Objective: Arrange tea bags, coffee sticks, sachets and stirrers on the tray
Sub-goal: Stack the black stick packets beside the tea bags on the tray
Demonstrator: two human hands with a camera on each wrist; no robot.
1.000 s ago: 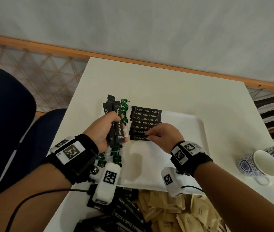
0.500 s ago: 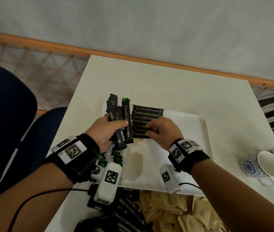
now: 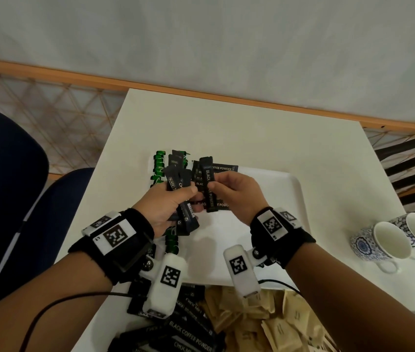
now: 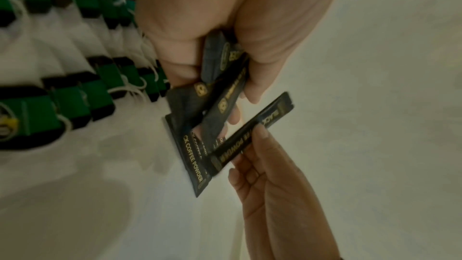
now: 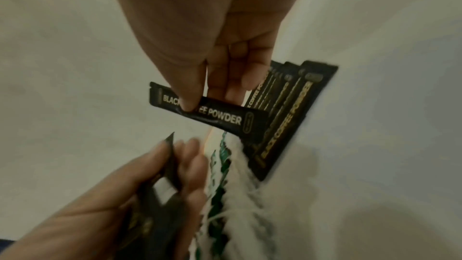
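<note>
My left hand [image 3: 188,196] grips a bunch of black coffee sticks [image 3: 178,179] above the left side of the white tray [image 3: 285,204]. Beside it, my right hand [image 3: 214,185] pinches a single black coffee stick [image 3: 209,184], held upright and apart from the bunch. In the left wrist view that stick [image 4: 252,131] lies just right of the bunch [image 4: 217,102]. A row of coffee sticks [image 5: 287,110] lies flat on the tray under the hands. Green tea bags [image 3: 159,163] line the tray's left edge.
A loose pile of black coffee sticks [image 3: 188,336] and brown sachets [image 3: 264,326] lies on the table's near edge. Two patterned mugs [image 3: 379,242] lie at the right. A blue chair [image 3: 6,186] stands left of the white table [image 3: 252,128].
My right hand left the row on the tray, reached to the left hand's bunch and now pinches one stick drawn from it. Both hands rose a little.
</note>
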